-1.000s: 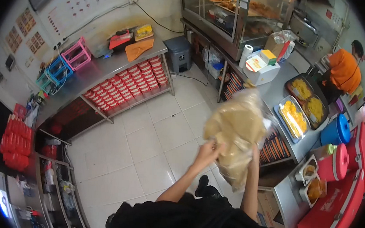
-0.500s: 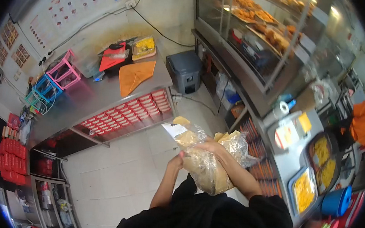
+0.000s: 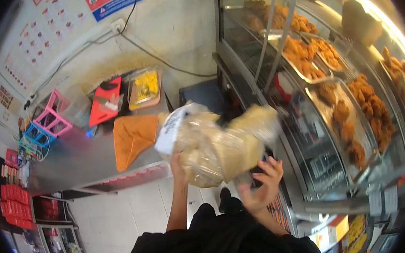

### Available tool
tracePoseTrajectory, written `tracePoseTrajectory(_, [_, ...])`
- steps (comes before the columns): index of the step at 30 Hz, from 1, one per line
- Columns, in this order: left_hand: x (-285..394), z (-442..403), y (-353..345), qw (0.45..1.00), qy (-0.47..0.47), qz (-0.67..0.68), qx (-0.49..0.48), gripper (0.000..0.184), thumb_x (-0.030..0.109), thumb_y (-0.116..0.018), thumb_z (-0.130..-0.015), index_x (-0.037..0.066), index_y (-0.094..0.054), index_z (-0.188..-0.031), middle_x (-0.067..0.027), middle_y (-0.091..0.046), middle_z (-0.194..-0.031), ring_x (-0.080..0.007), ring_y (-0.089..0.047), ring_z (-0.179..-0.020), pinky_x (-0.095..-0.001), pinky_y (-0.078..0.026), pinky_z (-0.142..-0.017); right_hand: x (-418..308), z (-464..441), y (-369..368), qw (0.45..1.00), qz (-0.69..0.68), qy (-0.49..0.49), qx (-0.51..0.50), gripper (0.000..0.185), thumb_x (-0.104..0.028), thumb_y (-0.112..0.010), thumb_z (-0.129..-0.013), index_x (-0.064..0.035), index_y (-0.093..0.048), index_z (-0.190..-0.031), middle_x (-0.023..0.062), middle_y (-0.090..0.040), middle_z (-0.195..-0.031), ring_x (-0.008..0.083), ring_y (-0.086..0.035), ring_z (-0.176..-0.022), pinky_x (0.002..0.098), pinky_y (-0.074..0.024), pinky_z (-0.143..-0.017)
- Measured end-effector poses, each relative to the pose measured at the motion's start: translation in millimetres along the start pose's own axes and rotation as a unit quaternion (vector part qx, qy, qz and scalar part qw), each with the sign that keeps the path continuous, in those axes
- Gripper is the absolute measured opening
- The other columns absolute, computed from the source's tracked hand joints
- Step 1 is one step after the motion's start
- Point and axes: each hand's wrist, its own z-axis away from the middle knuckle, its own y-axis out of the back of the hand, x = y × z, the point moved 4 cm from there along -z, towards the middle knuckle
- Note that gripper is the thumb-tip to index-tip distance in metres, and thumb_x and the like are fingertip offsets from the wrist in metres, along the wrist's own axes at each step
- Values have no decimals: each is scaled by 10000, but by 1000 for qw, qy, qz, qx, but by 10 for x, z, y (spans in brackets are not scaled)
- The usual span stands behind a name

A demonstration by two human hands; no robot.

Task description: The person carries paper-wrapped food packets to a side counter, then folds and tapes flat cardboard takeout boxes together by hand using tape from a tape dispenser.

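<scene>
Head view showed a bulky clear plastic bag (image 3: 224, 149) with tan contents held up in front of the person's body, between the steel counter (image 3: 78, 164) and the glass display case (image 3: 329, 204). The left hand (image 3: 180, 168) gripped the bag's lower left side from below, its fingers partly hidden by the plastic. The right hand (image 3: 264, 183) was apart from the left, at the bag's lower right, fingers spread and blurred; whether it touched the plastic could not be told. A white sheet with dark print (image 3: 169, 132) showed at the bag's left end, overlapping the view of an orange cloth (image 3: 134, 140) that lay on the counter. Behind the cloth, a red board (image 3: 97, 113) sat beside a tray (image 3: 140, 106) of yellow food (image 3: 146, 85). Farther left stood a pink basket (image 3: 52, 117) and a blue basket (image 3: 38, 135), close together. A dark bin (image 3: 202, 97) stood beyond the bag, next to the case, where fried pieces (image 3: 302, 53) lay on metal trays. Pale tiles (image 3: 131, 211) covered the floor below.
</scene>
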Motion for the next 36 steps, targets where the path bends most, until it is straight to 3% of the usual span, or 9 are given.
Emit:
tracePoseTrajectory(4, [492,-622,-101,997,-75,3,9,354,275,-571,-735,-14,-538,-937,-146,-592,-899,-253,-586,-810,-359,-475,-719,570,-510,-1071,972,-129,-74,-180,1065,-478,-784,-470,11,-278,-1270,256,-180,-1338,375,-188,-1236,408,-150,-1012])
tracePoseTrajectory(8, [647,-1296,-102,985,-105,-117,78,373,290,-582,-730,-20,-537,-932,-154,-592,-890,-256,-586,-809,-361,-472,-718,817,-699,-2339,815,-309,44,-488,1250,-453,-811,-449,21,-58,-1328,234,-115,-1353,339,-142,-1260,385,-117,-1034])
tracePoseTrajectory(14, [332,-2319,-341,858,-83,-497,98,403,314,-597,-722,-28,-535,-926,-166,-593,-877,-262,-585,-809,-363,-467,-715,1652,-831,-3417,692,-502,-219,-470,1006,-249,-744,-655,2,-49,-1337,147,-282,-1314,196,-262,-1224,326,-264,-992])
tracePoseTrajectory(15, [241,-2490,-415,817,-75,-564,91,408,318,-600,-721,-30,-535,-925,-168,-593,-874,-263,-585,-809,-363,-466,-715,1649,-942,-3322,620,-594,-300,-416,781,-202,-660,-747,-7,-175,-1327,114,-376,-1255,192,-345,-1179,306,-306,-970])
tracePoseTrajectory(18, [-18,-3042,-466,705,-26,-705,75,423,330,-608,-717,-34,-534,-921,-174,-593,-868,-265,-585,-808,-365,-464,-713,2182,-853,-3410,515,-491,-549,-439,604,-248,-627,-775,-16,-352,-1261,94,-448,-1193,182,-411,-1126,291,-330,-946])
tracePoseTrajectory(19, [-72,-3223,-420,679,-7,-731,68,429,334,-610,-716,-35,-534,-920,-175,-593,-865,-266,-585,-808,-365,-463,-713,2511,-685,-3546,513,-522,-549,-403,568,-265,-620,-778,-21,-389,-1235,90,-465,-1177,181,-432,-1102,290,-344,-930])
tracePoseTrajectory(22, [-199,-3759,326,690,43,-722,-29,508,407,-681,-668,-15,-540,-915,-153,-599,-837,-255,-578,-796,-341,-452,-706,2999,-415,-3746,499,-512,-599,-361,566,-281,-604,-783,-24,-386,-1238,94,-462,-1181,190,-430,-1102,300,-344,-927])
tracePoseTrajectory(28, [716,-3211,103,899,15,-429,91,338,326,-550,-826,61,-495,-1029,-73,-575,-929,-126,-540,-767,-268,-437,-682,3556,-317,-4062,505,-406,-649,-398,564,-314,-572,-793,-31,-382,-1243,100,-455,-1189,207,-427,-1102,321,-346,-920])
tracePoseTrajectory(36, [513,-2843,453,906,130,-341,217,326,353,-495,-855,79,-485,-1030,-68,-577,-968,-148,-551,-825,-289,-434,-701,3913,-411,-4622,567,-294,-642,-424,566,-357,-529,-807,-40,-377,-1250,108,-447,-1199,231,-423,-1102,349,-347,-911])
